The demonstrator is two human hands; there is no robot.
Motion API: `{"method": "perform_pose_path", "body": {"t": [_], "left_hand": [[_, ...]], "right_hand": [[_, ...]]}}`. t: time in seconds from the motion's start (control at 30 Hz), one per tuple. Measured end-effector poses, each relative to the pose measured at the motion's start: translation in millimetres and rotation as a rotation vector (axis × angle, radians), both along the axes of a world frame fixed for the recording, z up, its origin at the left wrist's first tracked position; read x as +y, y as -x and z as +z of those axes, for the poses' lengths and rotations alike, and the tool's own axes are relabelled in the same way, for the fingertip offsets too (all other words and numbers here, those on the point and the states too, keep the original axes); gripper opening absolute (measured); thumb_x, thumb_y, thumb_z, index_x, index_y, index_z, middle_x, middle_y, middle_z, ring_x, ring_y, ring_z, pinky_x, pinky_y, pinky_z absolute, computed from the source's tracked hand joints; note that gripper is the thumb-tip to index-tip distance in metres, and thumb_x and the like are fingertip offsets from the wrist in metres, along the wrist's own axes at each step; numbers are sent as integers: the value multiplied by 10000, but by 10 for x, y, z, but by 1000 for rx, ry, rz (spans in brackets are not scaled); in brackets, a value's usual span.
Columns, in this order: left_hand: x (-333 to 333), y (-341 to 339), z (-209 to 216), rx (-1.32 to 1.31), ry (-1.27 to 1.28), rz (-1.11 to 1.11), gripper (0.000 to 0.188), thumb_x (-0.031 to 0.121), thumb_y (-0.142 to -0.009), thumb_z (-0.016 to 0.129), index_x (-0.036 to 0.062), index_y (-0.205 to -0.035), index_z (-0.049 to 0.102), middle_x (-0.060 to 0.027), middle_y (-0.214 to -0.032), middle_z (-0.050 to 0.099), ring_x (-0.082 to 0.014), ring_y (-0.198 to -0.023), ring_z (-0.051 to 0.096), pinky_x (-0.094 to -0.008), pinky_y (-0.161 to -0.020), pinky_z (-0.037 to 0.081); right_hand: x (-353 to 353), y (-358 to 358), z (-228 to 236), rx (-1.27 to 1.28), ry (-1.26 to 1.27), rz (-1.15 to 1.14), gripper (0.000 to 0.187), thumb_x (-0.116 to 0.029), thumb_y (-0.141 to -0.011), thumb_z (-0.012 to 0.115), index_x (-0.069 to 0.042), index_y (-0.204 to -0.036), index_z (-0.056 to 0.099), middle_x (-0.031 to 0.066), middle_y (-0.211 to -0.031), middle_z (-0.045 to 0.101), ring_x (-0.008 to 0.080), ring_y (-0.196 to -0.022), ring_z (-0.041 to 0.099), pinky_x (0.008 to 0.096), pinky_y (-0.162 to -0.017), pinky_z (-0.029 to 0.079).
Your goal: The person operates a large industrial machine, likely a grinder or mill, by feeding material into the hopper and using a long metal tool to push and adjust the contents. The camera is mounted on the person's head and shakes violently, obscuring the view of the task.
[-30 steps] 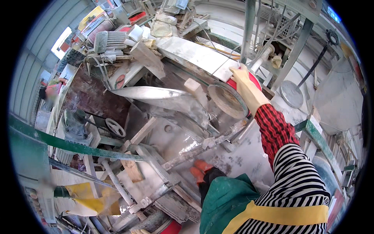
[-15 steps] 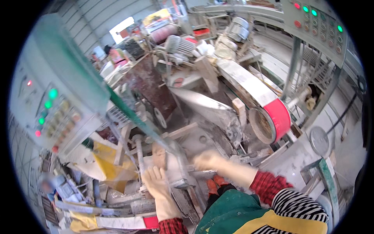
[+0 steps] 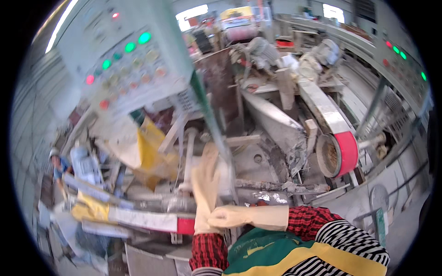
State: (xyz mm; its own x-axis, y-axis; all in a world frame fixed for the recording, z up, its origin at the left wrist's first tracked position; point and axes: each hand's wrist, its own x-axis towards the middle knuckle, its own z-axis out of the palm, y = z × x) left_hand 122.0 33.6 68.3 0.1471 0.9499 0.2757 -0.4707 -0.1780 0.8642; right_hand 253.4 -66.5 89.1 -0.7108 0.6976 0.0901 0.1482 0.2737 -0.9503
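Both of my hands wear long cream rubber gloves over red-and-black checked sleeves. My left hand (image 3: 205, 181) points up and away from me in the middle of the view, its fingers stretched out and holding nothing. Across its wrist lies my right hand (image 3: 225, 216), its fingers closed on the cuff of the left glove (image 3: 202, 225). A wooden block (image 3: 210, 154) stands just beyond my left fingertips. My green apron (image 3: 262, 248) with a yellow band shows below the right glove.
Control panels (image 3: 124, 60) with lit buttons hang at the left and far right. A belt guard (image 3: 345, 154) with a red end juts toward me on the right; another red-ended guard (image 3: 147, 220) lies at lower left. Dusty motors (image 3: 262, 53) stand behind. A person (image 3: 57, 165) is at far left.
My right hand has moved left and closed on the left glove's cuff; it was apart before. The view has turned left, bringing the left control panel nearer the middle.
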Motion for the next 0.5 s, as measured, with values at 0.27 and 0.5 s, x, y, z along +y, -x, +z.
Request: {"method": "perform_pose_path", "body": {"t": [0.27, 0.5], "left_hand": [[90, 69, -650, -100, 266, 312, 467, 304, -997, 728, 13, -1342, 606, -87, -1120, 721, -154, -953, 701, -299, -832, 577], [-502, 1270, -128, 1207, -24, 1220, 674, 364, -833, 827, 113, -1415, 600, -224, -1300, 654, -399, -1221, 599, -463, -1020, 474]], "right_hand": [[14, 25, -361, -59, 171, 83, 410, -369, -1060, 558, -16, -920, 713, 74, -753, 671, 156, -700, 647, 311, -660, 517], [-59, 129, -725, 98, 565, -87, 455, -431, -1063, 571, -11, -1001, 734, 64, -729, 701, 121, -609, 659, 254, -554, 533]]}}
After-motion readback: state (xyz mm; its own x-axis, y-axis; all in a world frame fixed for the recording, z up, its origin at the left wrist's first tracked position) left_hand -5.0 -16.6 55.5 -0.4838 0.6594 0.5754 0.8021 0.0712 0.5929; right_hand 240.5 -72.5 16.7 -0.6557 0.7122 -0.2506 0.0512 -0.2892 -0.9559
